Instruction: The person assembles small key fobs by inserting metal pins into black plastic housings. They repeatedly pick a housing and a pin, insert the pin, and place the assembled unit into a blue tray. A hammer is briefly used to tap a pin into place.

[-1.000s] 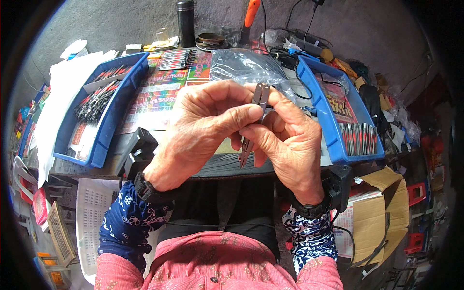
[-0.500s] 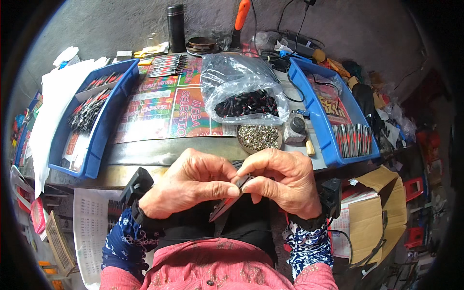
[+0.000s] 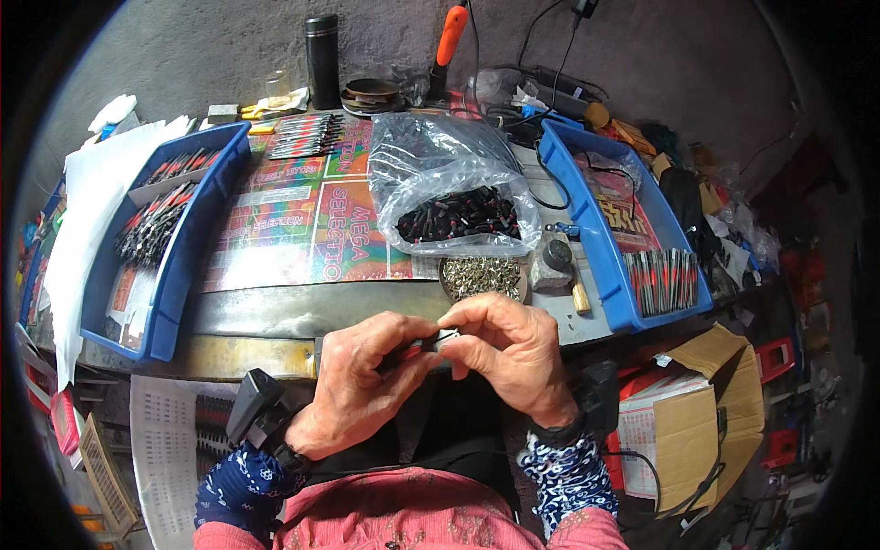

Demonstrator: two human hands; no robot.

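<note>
Both hands meet in front of me at the table's near edge, over my lap. A slim black-and-red piece with a shiny metal end (image 3: pixel 446 336) is between them. My left hand (image 3: pixel 362 380) wraps round its dark body, with fingers and thumb closed on it. The thumb and forefinger of my right hand (image 3: pixel 513 353) pinch at the metal end. Much of the piece is hidden by my fingers, so its exact kind cannot be told. Just beyond my hands stands a round bowl of small metal parts (image 3: pixel 481 278). Behind it lies a clear plastic bag (image 3: pixel 431 147) holding many small black pieces (image 3: pixel 463 218).
On the left is a blue tray (image 3: pixel 174 312) of slim black-and-red pieces; another blue tray (image 3: pixel 623 307) on the right holds a similar row. More pieces (image 3: pixel 307 136) lie at the back. A stone block (image 3: pixel 552 270) and cardboard box (image 3: pixel 701 431) are to the right.
The piece has turned from pointing down towards my lap to lying more level, its body now inside my left hand. Both hands have shifted slightly left, and the view has moved a little.
</note>
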